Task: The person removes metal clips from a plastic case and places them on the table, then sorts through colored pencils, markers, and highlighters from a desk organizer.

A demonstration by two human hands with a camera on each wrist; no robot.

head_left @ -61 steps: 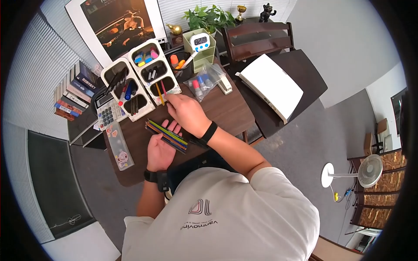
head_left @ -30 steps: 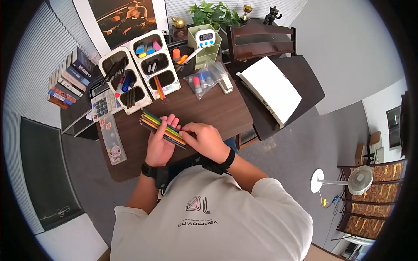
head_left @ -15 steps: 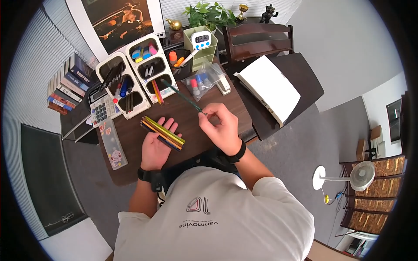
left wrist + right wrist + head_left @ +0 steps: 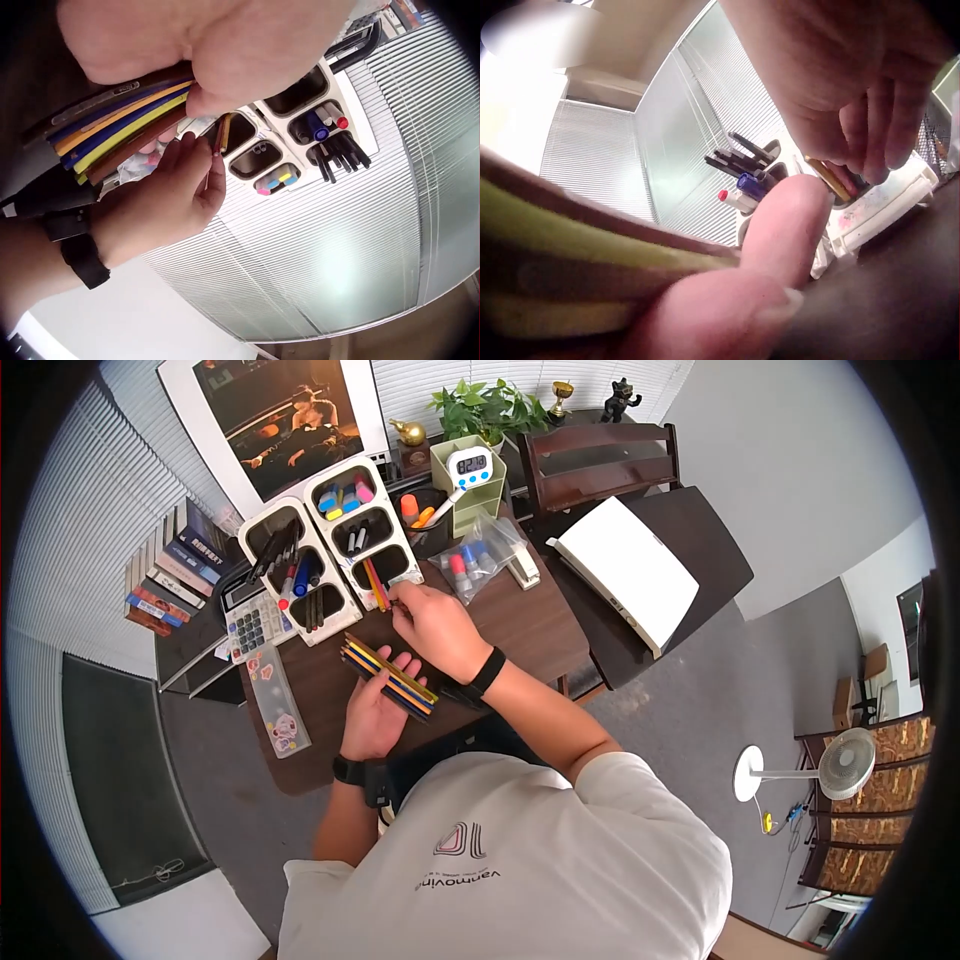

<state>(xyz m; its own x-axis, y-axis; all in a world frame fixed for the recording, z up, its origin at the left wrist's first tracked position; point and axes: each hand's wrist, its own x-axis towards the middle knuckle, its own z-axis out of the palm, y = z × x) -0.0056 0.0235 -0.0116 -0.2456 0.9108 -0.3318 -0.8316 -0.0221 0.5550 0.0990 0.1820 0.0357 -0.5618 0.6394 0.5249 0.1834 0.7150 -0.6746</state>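
My left hand (image 4: 370,728) holds a bundle of several colored pencils (image 4: 392,682) across its palm, thumb over them; yellow, blue, brown and dark ones show. My right hand (image 4: 447,632) is at the front compartment of the right white organizer (image 4: 377,554), fingers curled and pointing down at its rim. The dark green pencil it pinches is hidden behind the fingers. Yellow and red pencils (image 4: 376,586) lean in that compartment, close beside the fingertips. In the right wrist view, the left hand's pencils (image 4: 577,262) appear large and blurred up front.
The left white organizer (image 4: 330,632) holds pens and dark pencils. A clear bag of markers (image 4: 467,568) and a stapler (image 4: 523,568) lie to the right, before a black mesh cup (image 4: 428,540). A calculator (image 4: 258,628) and clear sticker-covered case (image 4: 278,705) are at left.
My right hand took a dark green pencil from the left-hand bundle and carried it forward to the organizer's front compartment. The left hand still holds the remaining pencils near the table's front edge.
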